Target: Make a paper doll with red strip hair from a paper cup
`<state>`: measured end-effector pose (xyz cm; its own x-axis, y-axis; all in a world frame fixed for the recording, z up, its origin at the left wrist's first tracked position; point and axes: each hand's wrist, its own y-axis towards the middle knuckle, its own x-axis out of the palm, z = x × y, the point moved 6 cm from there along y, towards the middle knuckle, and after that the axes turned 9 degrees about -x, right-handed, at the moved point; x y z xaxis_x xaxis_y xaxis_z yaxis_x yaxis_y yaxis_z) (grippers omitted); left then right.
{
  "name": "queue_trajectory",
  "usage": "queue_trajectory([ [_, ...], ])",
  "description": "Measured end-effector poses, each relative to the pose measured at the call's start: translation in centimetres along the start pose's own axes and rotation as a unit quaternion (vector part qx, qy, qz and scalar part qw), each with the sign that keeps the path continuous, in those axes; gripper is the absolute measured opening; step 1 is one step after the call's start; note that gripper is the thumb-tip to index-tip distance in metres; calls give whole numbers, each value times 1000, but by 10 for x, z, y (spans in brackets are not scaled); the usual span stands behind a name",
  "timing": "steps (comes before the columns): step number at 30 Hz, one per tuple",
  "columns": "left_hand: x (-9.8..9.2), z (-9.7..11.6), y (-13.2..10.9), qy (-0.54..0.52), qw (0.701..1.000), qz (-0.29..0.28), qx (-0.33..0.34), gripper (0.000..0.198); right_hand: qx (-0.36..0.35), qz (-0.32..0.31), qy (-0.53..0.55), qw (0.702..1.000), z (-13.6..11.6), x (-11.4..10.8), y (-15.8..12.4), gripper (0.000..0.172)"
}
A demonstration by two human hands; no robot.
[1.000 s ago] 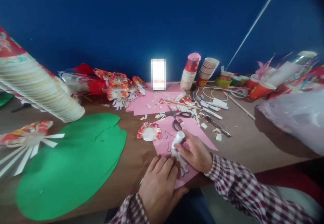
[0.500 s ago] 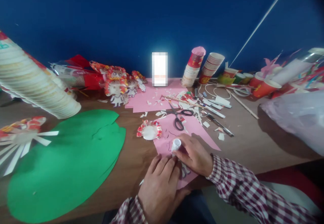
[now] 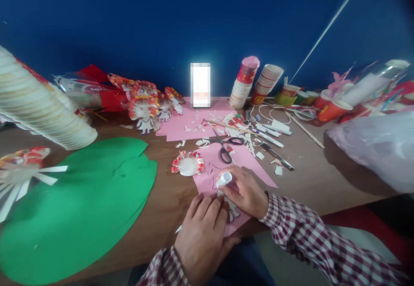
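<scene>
A white glue stick is gripped in my right hand, tilted over the pink paper. My left hand lies flat, palm down, on the near edge of that paper, its fingers extended. Between the hands, a white paper cutout with dark outlines rests on the pink sheet, partly hidden by them. Left of the paper's drawn lines sits a round piece with a red and orange ruffled rim. Black-handled scissors lie just beyond my right hand.
A large green paper shape covers the left side. Stacked cups lean beside it. Finished-looking paper figures stand behind. Pens and paper scraps lie right of centre, cup stacks at the back, a plastic bag at right.
The whole view has shifted slightly, with table objects sitting a little further left. My right hand and the glue stick have moved slightly up and away from my left hand's fingers.
</scene>
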<state>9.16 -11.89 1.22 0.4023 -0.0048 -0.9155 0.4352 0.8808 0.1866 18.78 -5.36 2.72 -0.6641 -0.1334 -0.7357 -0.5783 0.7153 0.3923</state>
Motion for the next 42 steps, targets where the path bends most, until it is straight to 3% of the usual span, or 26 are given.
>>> queue_trajectory([
  [4,-2,1,0,2,1000,7,3,48,-1,-27,0,1000,-1,3,4,16],
  [10,-3,2,1,9,1000,9,7,49,20,21,8,1000,2,-5,1,14],
  [15,-1,1,1,16,1000,1,6,50,0,-33,26,999,0,4,1,17],
  [21,-2,2,0,19,1000,3,7,48,21,23,-2,1000,3,-3,-2,16],
  [27,0,2,-1,20,1000,-10,1,49,-3,0,-21,1000,-3,0,-1,12],
  [34,-3,4,-1,9,1000,-5,-1,46,67,126,-32,989,12,-15,-9,8],
  [38,-4,5,-1,3,1000,-15,-4,46,21,170,-46,984,7,-30,-7,15],
  [42,-6,5,-5,-5,1000,-12,7,46,0,181,-164,970,19,-61,-12,21],
])
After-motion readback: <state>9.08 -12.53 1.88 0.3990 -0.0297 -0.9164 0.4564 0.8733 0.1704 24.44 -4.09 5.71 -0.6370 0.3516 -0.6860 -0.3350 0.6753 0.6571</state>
